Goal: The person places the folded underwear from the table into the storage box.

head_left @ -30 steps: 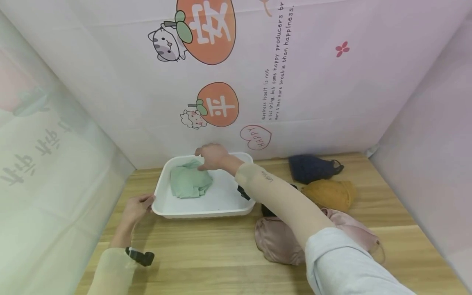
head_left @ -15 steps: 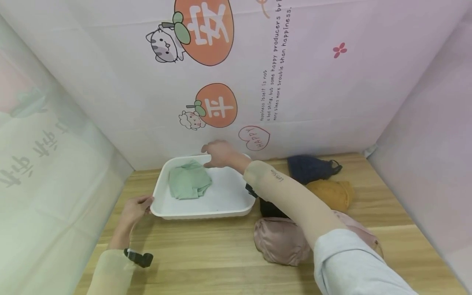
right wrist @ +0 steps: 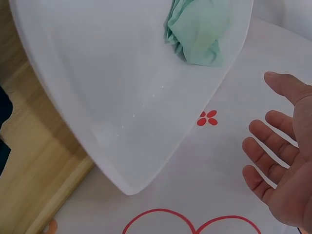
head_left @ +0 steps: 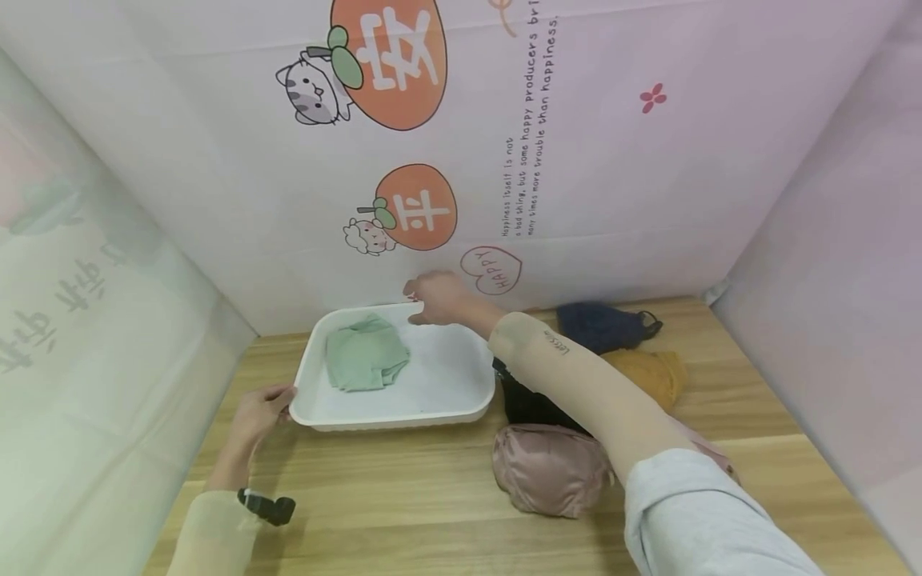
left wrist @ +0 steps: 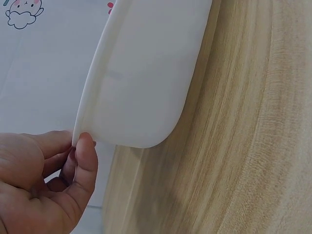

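Observation:
My left hand (head_left: pixel 255 416) pinches the left rim of a white plastic tray (head_left: pixel 450 376) between thumb and fingers. In the left wrist view, the thumb and fingertips of that hand (left wrist: pixel 46 180) meet over the tray's edge (left wrist: pixel 146 73). A pale green folded cloth (head_left: pixel 367 352) lies in the left half of the tray. Above the back rim hovers my right hand (head_left: pixel 442 298), holding nothing. Its fingers are spread and loosely bent in the right wrist view, with the hand (right wrist: pixel 292 161) apart from the tray (right wrist: pixel 97 87).
To the tray's right lie a navy garment with a strap (head_left: pixel 601 326), a mustard garment (head_left: pixel 659 376), a black one (head_left: pixel 536 406) and a pink satin one (head_left: pixel 551 468), partly behind my right arm. A printed curtain (head_left: pixel 591 176) stands behind the wooden tabletop (head_left: pixel 403 496).
My right hand has moved right and slightly back, away from the green cloth, over the tray's back rim. The left hand keeps its pinch on the rim. The view has shifted slightly.

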`<state>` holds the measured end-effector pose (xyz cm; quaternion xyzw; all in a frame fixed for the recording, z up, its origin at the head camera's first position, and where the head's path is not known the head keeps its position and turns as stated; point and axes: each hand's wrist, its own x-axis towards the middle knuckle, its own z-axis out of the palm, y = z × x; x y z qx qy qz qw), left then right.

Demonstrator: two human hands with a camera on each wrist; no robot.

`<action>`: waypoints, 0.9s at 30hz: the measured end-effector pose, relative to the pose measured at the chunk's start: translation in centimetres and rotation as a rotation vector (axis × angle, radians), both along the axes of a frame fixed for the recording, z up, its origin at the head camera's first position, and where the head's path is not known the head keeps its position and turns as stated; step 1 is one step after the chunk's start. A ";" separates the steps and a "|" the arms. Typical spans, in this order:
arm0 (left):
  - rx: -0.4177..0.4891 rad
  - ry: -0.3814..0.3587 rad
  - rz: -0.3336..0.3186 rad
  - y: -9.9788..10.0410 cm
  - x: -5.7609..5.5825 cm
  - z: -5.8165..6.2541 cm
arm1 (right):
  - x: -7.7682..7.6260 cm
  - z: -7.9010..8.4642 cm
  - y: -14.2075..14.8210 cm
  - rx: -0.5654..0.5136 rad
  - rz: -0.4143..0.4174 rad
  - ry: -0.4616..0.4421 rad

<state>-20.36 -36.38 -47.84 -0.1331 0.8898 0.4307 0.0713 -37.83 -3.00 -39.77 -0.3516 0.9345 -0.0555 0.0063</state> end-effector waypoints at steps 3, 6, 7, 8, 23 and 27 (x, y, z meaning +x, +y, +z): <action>0.006 0.001 -0.002 0.0 0.1 -0.1 | 0.0 -0.1 0.5 -0.016 -0.023 -0.019; 0.014 0.004 -0.006 -0.2 0.2 -0.2 | 0.1 0.1 1.1 -0.035 -0.046 -0.040; 0.017 0.004 -0.005 -0.2 0.2 -0.3 | 0.1 0.2 1.3 -0.036 -0.056 -0.047; 0.017 0.006 -0.006 -0.2 0.2 -0.3 | 0.1 0.2 1.6 -0.041 -0.064 -0.052; 0.023 0.003 0.012 -0.6 0.1 -0.6 | -0.1 0.2 5.8 -0.134 -0.120 -0.031; 0.010 0.003 0.001 -0.6 0.0 -0.6 | -0.1 0.6 6.8 -0.145 -0.107 -0.034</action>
